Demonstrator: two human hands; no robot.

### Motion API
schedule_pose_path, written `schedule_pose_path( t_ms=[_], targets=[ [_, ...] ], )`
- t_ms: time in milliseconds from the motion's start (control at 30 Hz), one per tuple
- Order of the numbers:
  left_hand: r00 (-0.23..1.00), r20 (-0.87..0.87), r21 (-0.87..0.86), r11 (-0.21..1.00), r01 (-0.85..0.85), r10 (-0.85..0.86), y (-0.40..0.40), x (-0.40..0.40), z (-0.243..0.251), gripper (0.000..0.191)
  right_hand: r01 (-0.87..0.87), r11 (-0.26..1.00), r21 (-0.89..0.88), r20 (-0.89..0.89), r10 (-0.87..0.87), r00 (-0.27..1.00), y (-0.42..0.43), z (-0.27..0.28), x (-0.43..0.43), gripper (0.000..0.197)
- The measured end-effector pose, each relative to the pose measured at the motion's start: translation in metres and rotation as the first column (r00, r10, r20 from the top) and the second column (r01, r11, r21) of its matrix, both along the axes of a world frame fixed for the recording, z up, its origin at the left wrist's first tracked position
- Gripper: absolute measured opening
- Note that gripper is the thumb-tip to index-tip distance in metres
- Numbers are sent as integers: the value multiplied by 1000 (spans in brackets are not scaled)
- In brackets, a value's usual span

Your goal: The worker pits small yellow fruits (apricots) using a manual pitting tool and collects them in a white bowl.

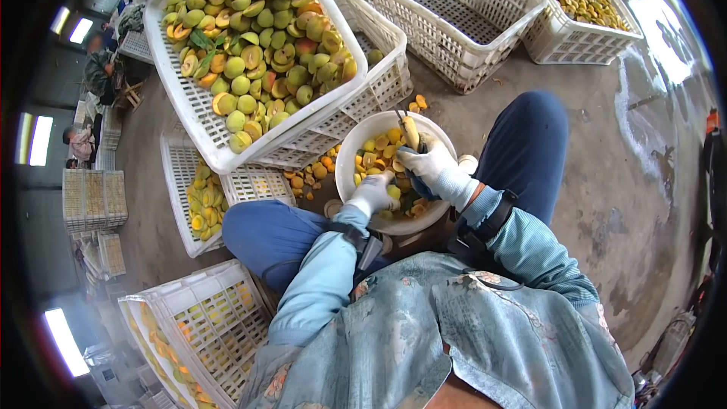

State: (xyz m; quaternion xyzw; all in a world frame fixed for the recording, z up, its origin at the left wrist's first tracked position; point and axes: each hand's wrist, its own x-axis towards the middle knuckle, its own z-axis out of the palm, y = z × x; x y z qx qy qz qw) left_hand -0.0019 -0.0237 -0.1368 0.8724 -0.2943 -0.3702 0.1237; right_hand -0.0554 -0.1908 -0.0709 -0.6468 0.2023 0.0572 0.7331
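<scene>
A round white plastic basin (437,213) holding cut yellow-green stone fruit stands between my knees. My left hand (374,193), in a whitish work glove, is down in the basin with its fingers at a yellow-green fruit piece (393,191). My right hand (434,165), gloved as well, grips a tool with a pale yellow handle (409,132); its thin dark metal end points up and away from me, over the basin's far rim. What kind of tool it is cannot be told. Part of the basin's contents is hidden under both hands.
A tilted white crate (218,163) of halved fruit rests on another crate ahead left. Two crates, one empty (494,54) and one with fruit (579,45), stand ahead right. Further fruit crates (193,247) (170,289) are at my left. Loose pieces (318,170) lie beside the basin. People are far left.
</scene>
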Motion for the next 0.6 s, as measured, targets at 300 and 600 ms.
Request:
schedule_pose_path(
  t_ms=[300,600],
  targets=[
    [358,-905,-374,26,-927,-229,1,31,120,68,28,913,-407,206,62,977,12,31,-21,48],
    [511,-828,-533,-39,-845,229,-14,8,114,71,-128,857,-499,224,270,937,27,54,-26,43]
  ],
)
